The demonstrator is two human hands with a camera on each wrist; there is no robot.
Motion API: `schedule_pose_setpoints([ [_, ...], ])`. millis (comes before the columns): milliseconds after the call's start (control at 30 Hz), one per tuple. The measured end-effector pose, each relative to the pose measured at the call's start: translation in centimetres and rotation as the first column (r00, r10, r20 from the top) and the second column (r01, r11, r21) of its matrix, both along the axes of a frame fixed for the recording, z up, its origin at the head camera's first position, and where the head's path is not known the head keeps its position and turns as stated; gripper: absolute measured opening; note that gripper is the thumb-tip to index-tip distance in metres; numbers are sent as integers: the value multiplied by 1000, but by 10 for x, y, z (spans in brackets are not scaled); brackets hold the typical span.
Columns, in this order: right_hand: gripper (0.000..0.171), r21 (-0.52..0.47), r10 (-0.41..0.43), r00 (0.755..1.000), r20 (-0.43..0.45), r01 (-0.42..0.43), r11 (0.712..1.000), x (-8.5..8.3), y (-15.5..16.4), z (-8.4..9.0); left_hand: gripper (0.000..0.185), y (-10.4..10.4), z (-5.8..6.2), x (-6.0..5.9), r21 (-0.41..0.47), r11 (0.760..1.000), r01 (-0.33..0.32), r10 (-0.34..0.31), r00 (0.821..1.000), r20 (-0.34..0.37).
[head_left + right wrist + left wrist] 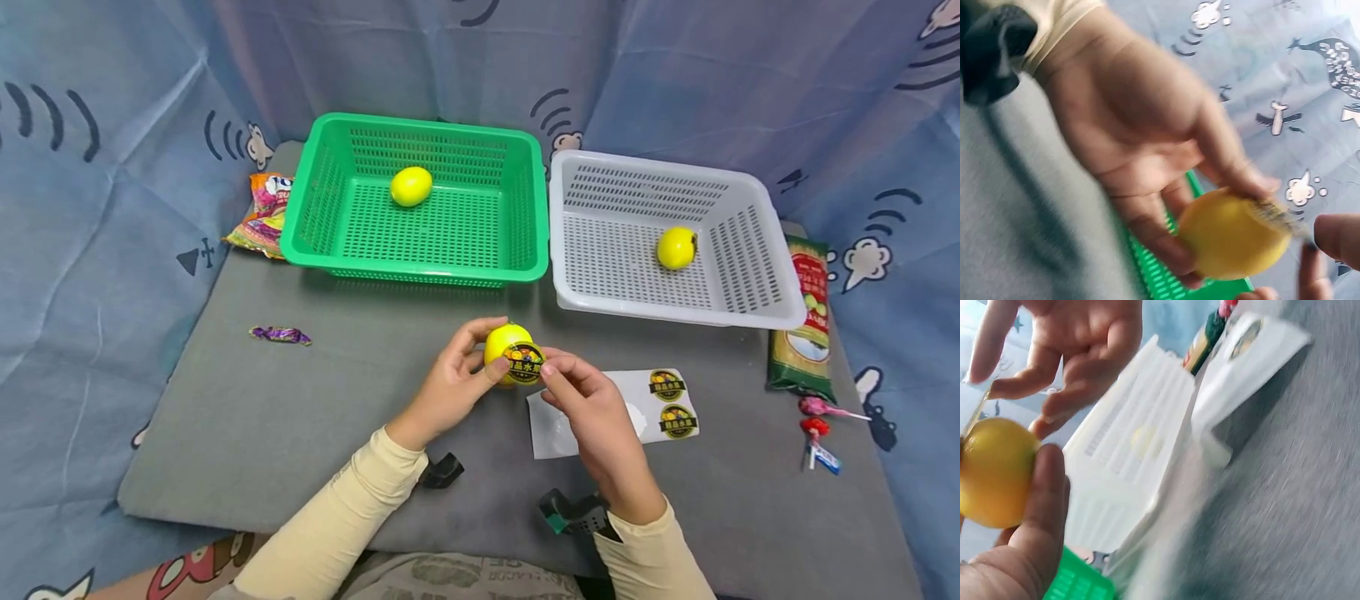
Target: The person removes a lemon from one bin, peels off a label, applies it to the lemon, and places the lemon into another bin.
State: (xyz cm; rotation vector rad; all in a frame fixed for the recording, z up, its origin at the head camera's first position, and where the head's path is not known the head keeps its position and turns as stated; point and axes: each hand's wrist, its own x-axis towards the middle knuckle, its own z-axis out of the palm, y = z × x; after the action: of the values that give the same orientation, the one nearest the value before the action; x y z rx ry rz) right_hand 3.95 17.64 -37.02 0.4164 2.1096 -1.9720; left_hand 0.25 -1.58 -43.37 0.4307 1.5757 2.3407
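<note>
My left hand (452,377) grips a yellow lemon (504,340) above the table's middle, thumb toward me and fingers behind. On the lemon's right side lies a round black-and-gold sticker (524,363), its right edge standing off the peel. With thumb and forefinger my right hand (603,421) pinches that edge. In the right wrist view the sticker (1275,215) spans from the lemon (1235,234) to the right fingertips. A white sticker sheet (549,429) lies beneath the right hand, which hides part of it; two stickers show at its right end.
Behind the hands stand a green basket (416,273) and a white basket (675,312), each with one lemon inside. A wrapped candy (281,335) lies at left, a snack bag (262,221) beside the green basket. On the right are a green packet (802,358) and lollipops (817,407).
</note>
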Motion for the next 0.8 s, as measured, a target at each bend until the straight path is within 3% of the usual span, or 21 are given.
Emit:
schedule_pose_setpoints([
  [200, 18, 151, -55, 992, -112, 72, 986, -2, -4, -7, 62, 6, -2, 6, 122, 992, -31, 32, 999, -6],
  [400, 18, 231, -50, 981, -186, 93, 968, -1, -3, -9, 60, 9, 0, 8, 144, 988, -57, 58, 998, -8],
  [533, 24, 202, -42, 985, -168, 76, 976, -2, -2, -10, 58, 9, 3, 11, 218, 976, -9, -12, 995, 95],
  [667, 32, 224, -47, 986, -157, 82, 971, -4, 0, -9, 54, 7, 4, 14, 296, 955, 20, -85, 974, 209],
  [733, 24, 280, -56, 974, -218, 117, 953, -5, 1, -9, 52, 6, 5, 14, 292, 956, 1, -76, 967, 244],
  [800, 16, 325, -41, 938, -344, 160, 932, -4, 1, -9, 52, 5, 5, 13, 269, 963, -16, -58, 962, 265],
])
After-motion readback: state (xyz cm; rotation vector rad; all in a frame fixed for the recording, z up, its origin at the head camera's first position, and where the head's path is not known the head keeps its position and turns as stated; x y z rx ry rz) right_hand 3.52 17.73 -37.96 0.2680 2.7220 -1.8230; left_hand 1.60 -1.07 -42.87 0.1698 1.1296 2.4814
